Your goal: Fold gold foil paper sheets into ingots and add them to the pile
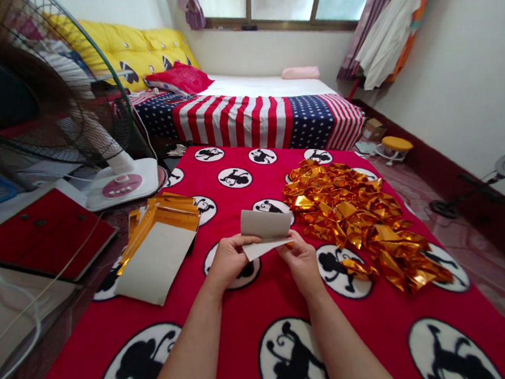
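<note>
Between my two hands is a sheet of paper (pixel 265 224), pale grey-white, bent over so that one flap stands up and a lower part points toward me. My left hand (pixel 229 260) is closed on its left edge, thumb on top. At the right edge, my right hand (pixel 301 260) pinches it, and a sliver of orange shows by the fingertips. To the left lies a stack of gold foil sheets (pixel 165 208) with a pale sheet (pixel 156 261) on top. A heap of crumpled, folded gold foil pieces (pixel 347 204) spreads to the right, with one loose piece (pixel 359 268) nearer me.
Everything lies on a red cloth (pixel 233 358) with black monkey prints in white circles. A fan (pixel 120 178) stands at the left beside a dark red panel (pixel 42 227). Beyond is a bed (pixel 246 118) with a striped cover. A yellow stool (pixel 396 144) stands far right.
</note>
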### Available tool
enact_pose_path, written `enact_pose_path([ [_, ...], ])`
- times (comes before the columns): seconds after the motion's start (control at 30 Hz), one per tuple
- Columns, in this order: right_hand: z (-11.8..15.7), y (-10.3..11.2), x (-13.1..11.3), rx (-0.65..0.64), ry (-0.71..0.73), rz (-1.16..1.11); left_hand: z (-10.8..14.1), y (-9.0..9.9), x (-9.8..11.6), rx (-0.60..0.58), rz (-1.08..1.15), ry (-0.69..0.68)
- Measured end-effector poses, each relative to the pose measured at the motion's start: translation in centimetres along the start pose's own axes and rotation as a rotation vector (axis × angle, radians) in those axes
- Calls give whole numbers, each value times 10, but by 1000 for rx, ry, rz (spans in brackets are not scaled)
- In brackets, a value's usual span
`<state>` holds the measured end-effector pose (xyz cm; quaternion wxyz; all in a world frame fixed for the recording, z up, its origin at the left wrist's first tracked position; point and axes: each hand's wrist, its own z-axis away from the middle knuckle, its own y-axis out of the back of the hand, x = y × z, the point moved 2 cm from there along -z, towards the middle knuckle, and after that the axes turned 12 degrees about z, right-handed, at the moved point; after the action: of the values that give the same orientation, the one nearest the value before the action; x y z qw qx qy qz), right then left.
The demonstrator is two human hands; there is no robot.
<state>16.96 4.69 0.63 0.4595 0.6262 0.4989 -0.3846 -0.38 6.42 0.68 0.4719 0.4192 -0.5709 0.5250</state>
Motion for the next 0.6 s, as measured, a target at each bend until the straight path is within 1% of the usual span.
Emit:
enact_pose_path([
  [0.1,0,0,1,-4,-19,-18,0,-1,-3,-22,127,82],
  [0.17,1,-1,3,-15,-54,-67,1,-1,-5,0,175,114],
  [0.27,2,-2,5,-25,-107,-117,1,-1,-7,27,179,124],
  [0.4,2,-2,7,-10,-170,-140,1,-3,-8,-6,147,134],
  [0.47,2,-1,5,-12,-166,-143,2,-5,-7,-35,157,146],
  [0.6,1,-1,-3,-29,-65,-55,4,-10,-4,-64,242,197],
])
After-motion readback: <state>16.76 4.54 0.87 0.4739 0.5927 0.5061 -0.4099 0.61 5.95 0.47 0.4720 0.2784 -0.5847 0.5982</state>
